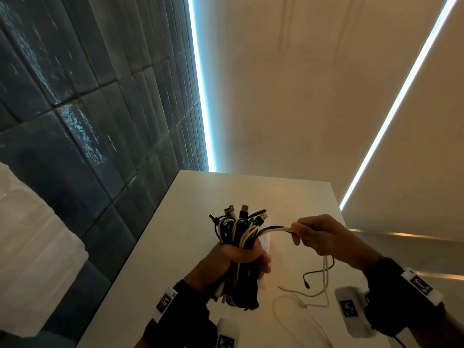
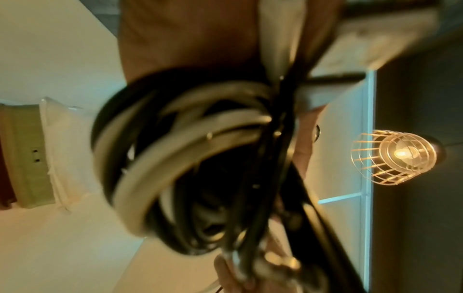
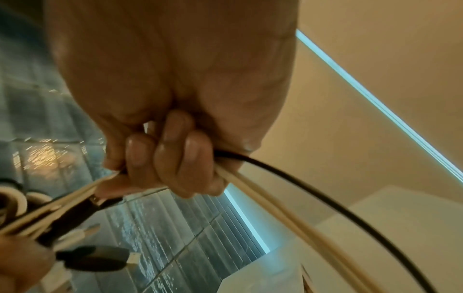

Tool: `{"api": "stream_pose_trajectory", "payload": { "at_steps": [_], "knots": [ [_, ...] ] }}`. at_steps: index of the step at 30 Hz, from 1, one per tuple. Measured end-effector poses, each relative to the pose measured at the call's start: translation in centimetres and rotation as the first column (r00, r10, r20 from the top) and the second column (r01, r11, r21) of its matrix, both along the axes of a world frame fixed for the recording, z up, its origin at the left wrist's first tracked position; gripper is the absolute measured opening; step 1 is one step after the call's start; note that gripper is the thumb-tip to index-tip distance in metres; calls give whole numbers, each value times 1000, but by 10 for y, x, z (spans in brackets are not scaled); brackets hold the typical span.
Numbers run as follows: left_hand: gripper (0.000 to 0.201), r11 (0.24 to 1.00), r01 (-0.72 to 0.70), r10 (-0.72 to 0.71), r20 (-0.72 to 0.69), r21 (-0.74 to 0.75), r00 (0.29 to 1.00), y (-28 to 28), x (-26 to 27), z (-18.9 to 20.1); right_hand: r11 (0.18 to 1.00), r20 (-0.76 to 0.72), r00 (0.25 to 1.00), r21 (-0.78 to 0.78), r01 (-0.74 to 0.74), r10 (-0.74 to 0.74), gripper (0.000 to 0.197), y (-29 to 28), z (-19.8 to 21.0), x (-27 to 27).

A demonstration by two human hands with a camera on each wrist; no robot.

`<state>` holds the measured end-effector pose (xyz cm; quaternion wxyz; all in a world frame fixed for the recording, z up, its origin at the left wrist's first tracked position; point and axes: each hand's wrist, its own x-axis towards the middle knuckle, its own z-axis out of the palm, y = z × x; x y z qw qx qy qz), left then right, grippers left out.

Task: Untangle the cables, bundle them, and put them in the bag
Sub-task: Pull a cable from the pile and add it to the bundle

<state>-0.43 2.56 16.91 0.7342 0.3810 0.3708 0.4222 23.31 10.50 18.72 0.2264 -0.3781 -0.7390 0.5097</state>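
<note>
A thick bundle of black and white cables [image 1: 238,229] stands upright over the white table [image 1: 175,247], USB plugs sticking out at its top. My left hand [image 1: 238,257] grips the bundle round its middle; the left wrist view shows its coils [image 2: 180,150] close up. My right hand [image 1: 324,237], to the right of the bundle, holds white and black strands [image 1: 275,229] that run taut out of it. The right wrist view shows the fingers [image 3: 170,158] curled round these strands [image 3: 275,202]. Their loose tails [image 1: 311,287] hang down and lie on the table. No bag is in view.
A dark blue tiled wall [image 1: 75,109] runs along the table's left side. A cream wall with lit strips [image 1: 200,84] stands behind. White bedding [image 1: 30,222] lies at the left. A wire-cage lamp [image 2: 393,156] glows in the left wrist view.
</note>
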Motion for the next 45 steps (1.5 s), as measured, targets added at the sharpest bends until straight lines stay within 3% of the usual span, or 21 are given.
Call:
{"api": "stream_pose_trajectory", "payload": {
  "at_steps": [3, 7, 11, 13, 18, 21, 24, 26, 29, 31, 34, 36, 38, 42, 45],
  "knots": [
    [14, 993, -84, 90, 76, -78, 993, -1, 2, 0, 990, -114, 993, -143, 15, -32, 49, -9, -13, 2],
    [22, 955, -224, 251, 126, -197, 960, 5, 10, -7, 966, -215, 965, -239, 99, -152, 32, -21, -24, -5],
    [22, 913, -318, 360, 139, -257, 922, 8, 23, -18, 877, -251, 841, -104, 468, -479, 23, -33, -16, -30],
    [31, 906, -337, 383, 159, -255, 910, 10, 30, -22, 847, -206, 842, 92, 524, -499, 20, -45, -7, -48],
    [67, 922, -307, 359, 224, -238, 906, 14, 36, -32, 832, -111, 927, 414, 370, -357, 15, -68, -6, -84],
    [48, 920, -304, 361, 233, -246, 903, 15, 38, -33, 810, 102, 971, 574, 121, -218, 14, -68, -16, -86],
    [30, 882, -406, 453, 188, -240, 871, 19, 38, -34, 794, 278, 951, 604, -65, -134, 17, -68, -14, -86],
    [20, 819, -520, 560, 141, -244, 816, 25, 33, -34, 774, 318, 936, 628, -88, -152, 15, -69, -8, -84],
    [18, 755, -599, 651, 193, -269, 734, 38, 10, -25, 730, 183, 948, 680, 69, -261, 14, -73, -4, -79],
    [25, 721, -646, 691, 197, -251, 695, 47, -7, -15, 782, 87, 961, 602, 161, -264, 27, -76, -6, -73],
    [28, 712, -669, 702, 241, -213, 670, 55, -23, -5, 940, -63, 986, 299, 165, -153, 29, -81, -17, -71],
    [30, 723, -656, 690, 276, -217, 670, 55, -25, 0, 998, -202, 978, 5, 59, -57, 31, -84, -25, -68],
    [32, 749, -622, 661, 326, -229, 675, 51, -24, 3, 969, -293, 956, -229, -91, 21, 37, -84, -36, -61],
    [28, 829, -499, 560, 395, -254, 728, 37, -17, 9, 856, -180, 968, -458, -241, 176, 37, -76, -69, -38],
    [11, 909, -346, 413, 406, -231, 815, 25, -13, 11, 892, 23, 976, -411, -190, 219, 34, -66, -81, -26]
  ]
}}
